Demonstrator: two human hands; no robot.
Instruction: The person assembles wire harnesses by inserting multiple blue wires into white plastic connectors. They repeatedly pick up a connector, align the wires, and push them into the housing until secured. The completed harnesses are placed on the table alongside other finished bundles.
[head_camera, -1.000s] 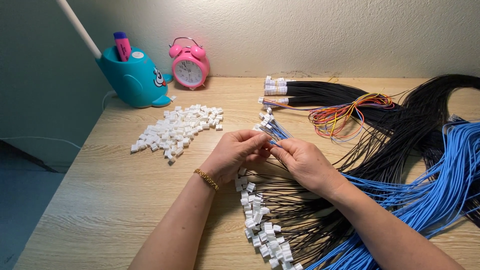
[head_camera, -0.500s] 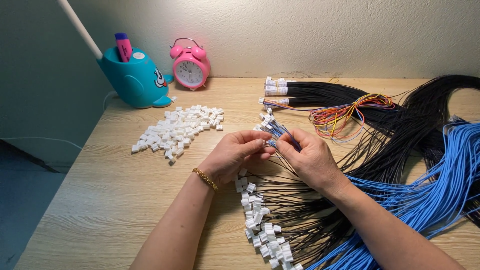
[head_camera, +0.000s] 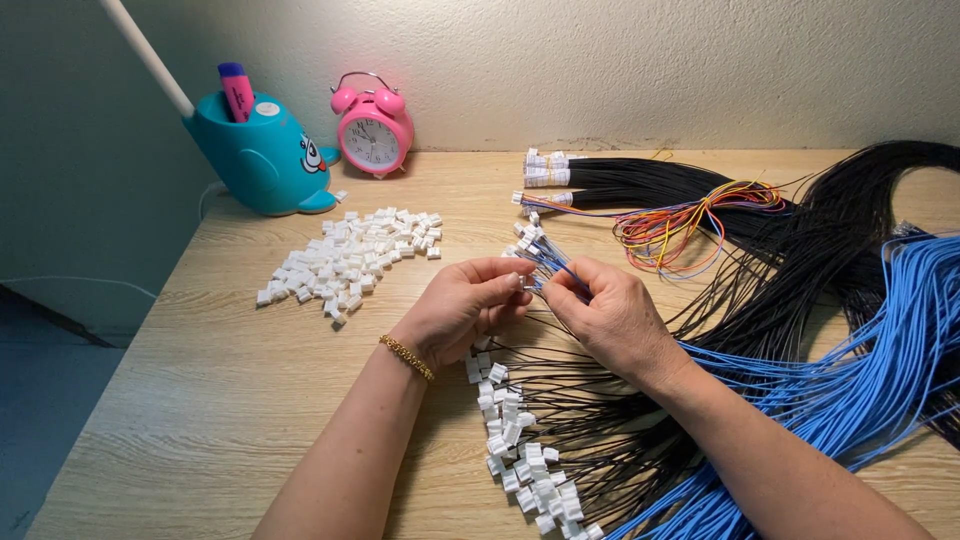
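Observation:
My left hand, with a gold bracelet at the wrist, pinches a small white connector at its fingertips. My right hand holds a thin blue wire right against that connector. The two hands meet above the middle of the wooden table. Just beyond the fingers lies a small bunch of blue wires tipped with white connectors. Below my hands a row of black wires with white connectors fans out toward the front edge.
A loose pile of white connectors lies at the left. A teal whale-shaped pen holder and a pink alarm clock stand by the wall. Black wire bundles, multicoloured wires and thick blue wires fill the right side.
Both hands have shifted only slightly; the fingers keep working the blue wire and the connector together at the same spot.

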